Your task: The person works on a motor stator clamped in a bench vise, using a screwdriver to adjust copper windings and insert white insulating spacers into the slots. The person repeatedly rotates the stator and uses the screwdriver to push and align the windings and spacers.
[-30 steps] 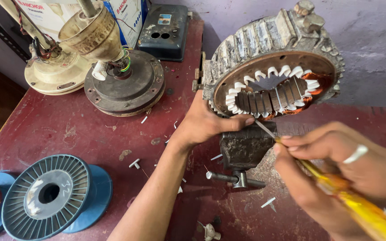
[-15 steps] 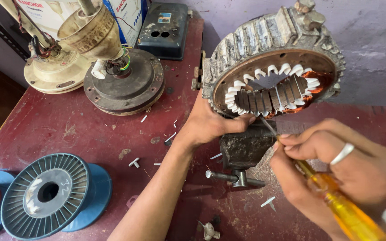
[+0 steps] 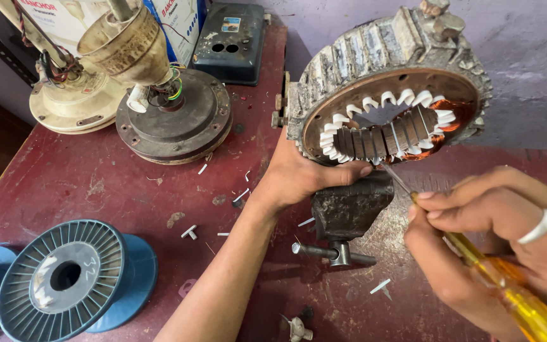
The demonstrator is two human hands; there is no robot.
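Gripping the lower rim of a motor stator (image 3: 375,69), the left hand (image 3: 302,177) has its fingers wrapped behind the casing and its thumb lying flat along the front edge, just under the ring of white slot liners (image 3: 349,114) and grey steel teeth. The stator stands upright on edge, clamped in a small dark bench vise (image 3: 349,206) directly below the thumb; copper winding (image 3: 447,126) shows at the right inside the bore. The right hand (image 3: 495,234) is closed around a yellow-handled screwdriver (image 3: 508,288), fingers curled over the handle, a pale ring on one finger. The screwdriver's thin shaft runs up and left from those fingertips, its tip meeting the stator's lower inner edge just beside the left thumb's end. Beyond the left wrist, on the red worktable (image 3: 96,190), lie small white scraps. Farther out past the left knuckles sit a dark round fan motor housing (image 3: 175,123), a cream fan base (image 3: 80,101) and a dark blue box (image 3: 232,41). Near the left forearm, at the table's near edge, rests a blue wire spool (image 3: 74,278). A vise handle bar (image 3: 333,253) juts out beneath the jaws, between both hands.
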